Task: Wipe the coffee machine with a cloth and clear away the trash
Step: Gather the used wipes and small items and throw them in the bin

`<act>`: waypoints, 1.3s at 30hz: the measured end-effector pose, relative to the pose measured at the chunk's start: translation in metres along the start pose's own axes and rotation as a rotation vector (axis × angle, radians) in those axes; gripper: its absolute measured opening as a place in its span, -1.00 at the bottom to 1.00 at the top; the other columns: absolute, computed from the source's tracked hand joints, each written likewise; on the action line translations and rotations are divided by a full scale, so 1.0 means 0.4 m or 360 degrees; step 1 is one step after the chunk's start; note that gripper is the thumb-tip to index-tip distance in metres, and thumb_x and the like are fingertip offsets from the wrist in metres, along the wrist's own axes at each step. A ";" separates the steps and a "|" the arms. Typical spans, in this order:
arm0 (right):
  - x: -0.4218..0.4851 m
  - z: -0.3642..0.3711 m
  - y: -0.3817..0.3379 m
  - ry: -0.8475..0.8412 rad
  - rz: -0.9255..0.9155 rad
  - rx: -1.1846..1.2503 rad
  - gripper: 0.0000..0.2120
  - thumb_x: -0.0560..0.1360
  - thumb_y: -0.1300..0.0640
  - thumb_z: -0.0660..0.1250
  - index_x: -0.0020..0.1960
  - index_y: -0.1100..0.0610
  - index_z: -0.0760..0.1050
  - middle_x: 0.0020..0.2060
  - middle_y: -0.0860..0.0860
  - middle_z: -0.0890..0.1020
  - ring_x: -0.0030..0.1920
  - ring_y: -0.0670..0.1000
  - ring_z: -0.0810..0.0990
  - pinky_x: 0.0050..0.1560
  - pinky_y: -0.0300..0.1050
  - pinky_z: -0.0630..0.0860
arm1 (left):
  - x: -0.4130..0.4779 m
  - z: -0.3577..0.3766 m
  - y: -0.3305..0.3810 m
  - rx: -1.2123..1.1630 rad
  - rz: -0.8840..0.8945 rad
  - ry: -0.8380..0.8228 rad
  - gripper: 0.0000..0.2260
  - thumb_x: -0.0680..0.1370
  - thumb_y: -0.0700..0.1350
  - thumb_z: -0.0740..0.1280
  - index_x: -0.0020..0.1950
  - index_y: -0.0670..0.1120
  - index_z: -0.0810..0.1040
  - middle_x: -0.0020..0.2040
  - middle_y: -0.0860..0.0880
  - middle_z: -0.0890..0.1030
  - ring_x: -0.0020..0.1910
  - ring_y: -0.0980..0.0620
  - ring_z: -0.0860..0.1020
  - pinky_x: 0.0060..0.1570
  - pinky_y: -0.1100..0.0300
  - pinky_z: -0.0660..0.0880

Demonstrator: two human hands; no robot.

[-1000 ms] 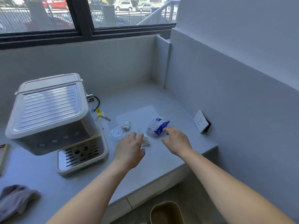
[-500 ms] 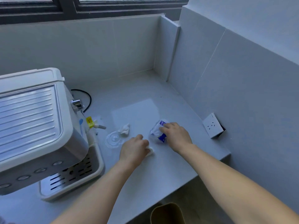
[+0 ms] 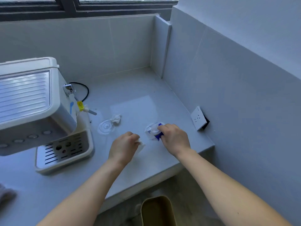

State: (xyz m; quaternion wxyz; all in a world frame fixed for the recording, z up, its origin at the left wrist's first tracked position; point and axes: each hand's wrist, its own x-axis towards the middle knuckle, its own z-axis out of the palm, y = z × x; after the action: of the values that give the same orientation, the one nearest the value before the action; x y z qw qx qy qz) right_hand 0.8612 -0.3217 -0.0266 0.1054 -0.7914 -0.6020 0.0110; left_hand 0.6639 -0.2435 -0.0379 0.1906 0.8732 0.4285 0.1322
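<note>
- Grey cloth [image 3: 6,193]: crumpled at the far left edge of the pale grey countertop [image 3: 146,88], only a corner in view; absent from the frame half a second ago, since the view has swung a little left and pulled back.
- White boxy coffee machine [image 3: 32,101]: stands on the left of the countertop, ribbed metal top plate, row of round buttons on the front, slotted drip tray below. Position on the counter unchanged; more of its top shows than before.
- Black power cord [image 3: 84,93]: looped behind the machine, as earlier.
- Steam wand with yellow tag [image 3: 81,106]: juts from the machine's right side, unchanged.
- Clear round plastic lid [image 3: 105,127]: flat on the counter just right of the drip tray; not moved.
- Small crumpled white tissue [image 3: 116,119]: touching the lid's far right edge; not moved.
- Left hand [image 3: 123,147]: fingers curled shut over a white paper scrap [image 3: 141,145], which sticks out at the right of the fist on the counter. Grip as before.
- Crumpled blue-and-white plastic wrapper [image 3: 154,130]: on the counter, centre right, now bunched up higher than half a second ago.
- Right hand [image 3: 175,139]: fingers closed on the wrapper's right side, pinching it; a second ago it only reached towards it.
- White wall socket plate [image 3: 198,118]: hangs tilted off the right wall.
- Tan bin [image 3: 158,211]: on the floor below the counter edge.
</note>
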 end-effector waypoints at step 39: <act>-0.839 0.690 0.185 -0.0720 0.0701 0.0608 -0.74 0.51 0.09 0.37 0.19 0.01 0.56 -0.01 -0.05 0.68 -0.10 -0.01 0.62 -0.20 -0.23 0.43 | -0.659 0.780 0.002 -0.0212 -0.0677 -0.0524 -0.83 0.56 -0.09 0.34 0.13 -0.02 0.62 0.06 0.01 0.55 -0.10 0.09 0.50 -0.19 0.27 0.34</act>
State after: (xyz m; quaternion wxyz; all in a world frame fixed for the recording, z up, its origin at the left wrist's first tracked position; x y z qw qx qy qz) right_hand 0.7994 -0.6183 -0.3466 0.1108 -0.8457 -0.4122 0.3203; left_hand 0.6298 -0.5230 -0.3340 0.3381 0.7589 0.5559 -0.0268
